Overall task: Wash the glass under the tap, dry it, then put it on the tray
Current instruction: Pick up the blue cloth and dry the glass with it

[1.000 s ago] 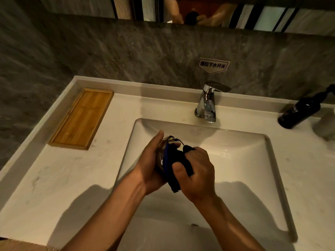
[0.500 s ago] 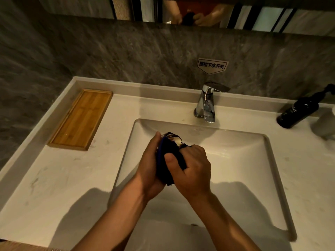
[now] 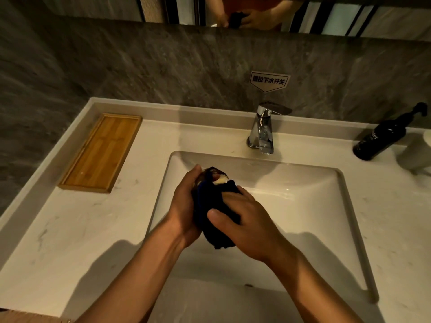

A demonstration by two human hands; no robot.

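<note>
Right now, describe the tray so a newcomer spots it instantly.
Start at the white sink basin in the middle of the pale counter, then look to its left. Near the counter's back left corner lies the tray: a long, flat rectangle with a low rim. It is the only wooden, honey-coloured thing there; the bottle opposite is black.

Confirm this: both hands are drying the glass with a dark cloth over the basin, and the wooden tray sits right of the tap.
Not quite. In the head view the wooden tray sits left of the tap. The rest holds: left hand, right hand, dark cloth, glass, basin.
</note>
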